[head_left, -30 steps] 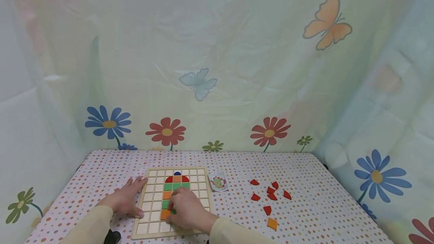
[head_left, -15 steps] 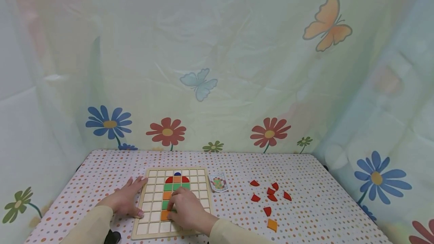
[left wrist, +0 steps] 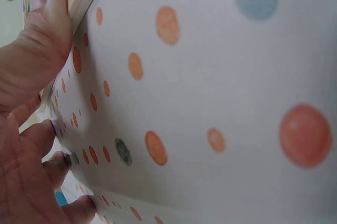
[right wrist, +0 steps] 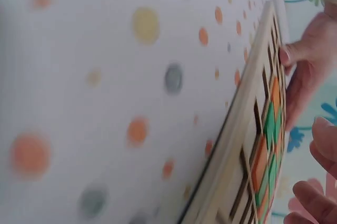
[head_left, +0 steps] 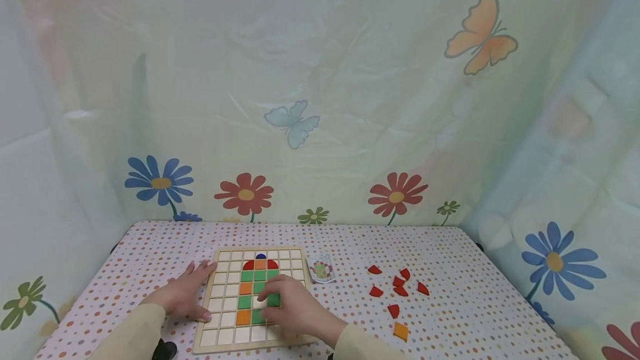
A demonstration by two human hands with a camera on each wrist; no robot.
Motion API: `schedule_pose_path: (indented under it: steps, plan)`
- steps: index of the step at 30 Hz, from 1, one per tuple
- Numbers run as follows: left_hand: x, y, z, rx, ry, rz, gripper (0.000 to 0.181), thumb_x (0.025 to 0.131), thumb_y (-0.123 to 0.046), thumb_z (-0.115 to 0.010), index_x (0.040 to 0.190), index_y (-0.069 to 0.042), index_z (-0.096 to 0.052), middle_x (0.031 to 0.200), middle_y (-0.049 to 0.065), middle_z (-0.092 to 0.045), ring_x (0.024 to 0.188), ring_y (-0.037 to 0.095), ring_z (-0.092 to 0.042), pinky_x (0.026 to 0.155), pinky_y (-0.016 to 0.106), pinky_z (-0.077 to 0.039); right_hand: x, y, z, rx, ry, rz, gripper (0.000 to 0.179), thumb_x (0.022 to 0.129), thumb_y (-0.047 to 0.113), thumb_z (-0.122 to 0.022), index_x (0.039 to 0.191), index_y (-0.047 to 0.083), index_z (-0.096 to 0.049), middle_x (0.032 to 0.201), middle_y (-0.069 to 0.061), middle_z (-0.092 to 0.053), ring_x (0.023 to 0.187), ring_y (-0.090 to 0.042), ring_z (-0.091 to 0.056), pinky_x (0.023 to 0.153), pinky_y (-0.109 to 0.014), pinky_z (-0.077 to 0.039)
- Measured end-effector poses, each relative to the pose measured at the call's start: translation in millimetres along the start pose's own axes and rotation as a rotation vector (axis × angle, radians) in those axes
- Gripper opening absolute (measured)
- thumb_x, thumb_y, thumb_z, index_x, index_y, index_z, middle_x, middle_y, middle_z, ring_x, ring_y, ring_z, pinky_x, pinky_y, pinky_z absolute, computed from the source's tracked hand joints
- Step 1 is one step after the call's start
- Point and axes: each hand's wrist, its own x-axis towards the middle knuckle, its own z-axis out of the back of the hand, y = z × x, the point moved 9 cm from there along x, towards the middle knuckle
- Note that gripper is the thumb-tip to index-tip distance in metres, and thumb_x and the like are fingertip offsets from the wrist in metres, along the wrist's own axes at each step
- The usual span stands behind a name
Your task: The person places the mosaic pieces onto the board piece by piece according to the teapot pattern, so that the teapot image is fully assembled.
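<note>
A wooden grid board (head_left: 227,321) lies on the table with coloured tiles in its cells: green, orange, red and blue. My left hand (head_left: 184,290) rests at the board's left edge, fingers spread; in the left wrist view its thumb (left wrist: 47,18) lies against the rim. Over the board's right half is my right hand (head_left: 295,304), thumb and fingers apart, nothing visible between them. Beside its thumb a green tile (head_left: 258,316) lies in a lower cell, right of an orange tile (head_left: 243,317). My right hand hides several cells. In the right wrist view its fingers (right wrist: 316,200) are loosely bent.
A small pattern card (head_left: 321,269) lies right of the board. Further right are several red quarter-circle tiles (head_left: 400,290) and an orange square tile (head_left: 401,331). Dotted cloth (head_left: 450,271) covers the table, with a flowered backdrop (head_left: 320,171) behind.
My right hand has shifted right, and its thumb and fingers have parted. The lower green tile it mostly covered shows now, flat in its cell. My left hand has stayed in place.
</note>
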Motion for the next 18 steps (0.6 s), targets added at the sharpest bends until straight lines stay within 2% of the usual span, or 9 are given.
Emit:
schedule_pose_path:
  steps: [4, 11, 14, 18]
  plan:
    - [1.7, 3.8, -1.4, -0.012, 0.003, 0.009, 0.120, 0.064, -0.036, -0.095, 0.160, -0.004, -0.029, 0.168, 0.029, -0.016, 0.154, 0.055, -0.002, 0.113, 0.084, -0.007, -14.0, -15, 16, 0.019, -0.026, -0.048, 0.014, 0.091, 0.019, -0.078, 0.105, 0.016, -0.077, 0.118, 0.006, -0.069, 0.116, -0.013, -0.063, 0.099, -0.034, -0.056]
    - [4.5, 3.6, -2.9, 0.016, -0.001, -0.006, 0.120, 0.064, -0.038, -0.094, 0.159, -0.003, -0.030, 0.166, 0.031, -0.017, 0.153, 0.057, -0.004, 0.111, 0.085, -0.009, -49.3, -52, 50, 0.076, -0.084, -0.116, 0.014, 0.094, 0.016, -0.074, 0.108, 0.014, -0.075, 0.129, -0.008, -0.067, 0.132, -0.036, -0.056, 0.107, -0.061, -0.047]
    - [2.5, 2.6, -2.0, 0.002, -0.002, 0.007, 0.119, 0.064, -0.035, -0.095, 0.159, -0.004, -0.030, 0.167, 0.029, -0.017, 0.154, 0.056, -0.004, 0.113, 0.084, -0.009, -66.4, -69, 65, 0.084, -0.121, -0.151, 0.014, 0.094, 0.015, -0.074, 0.108, 0.013, -0.074, 0.132, -0.013, -0.066, 0.131, -0.041, -0.056, 0.106, -0.066, -0.047]
    - [-5.7, -5.4, 2.9, 0.013, -0.007, 0.003, 0.115, 0.067, -0.031, -0.094, 0.158, -0.001, -0.031, 0.166, 0.032, -0.018, 0.152, 0.058, -0.005, 0.112, 0.085, -0.011, -87.9, -89, 84, 0.071, -0.185, -0.217, 0.015, 0.093, 0.016, -0.075, 0.108, 0.015, -0.074, 0.131, -0.012, -0.067, 0.128, -0.041, -0.059, 0.103, -0.066, -0.048]
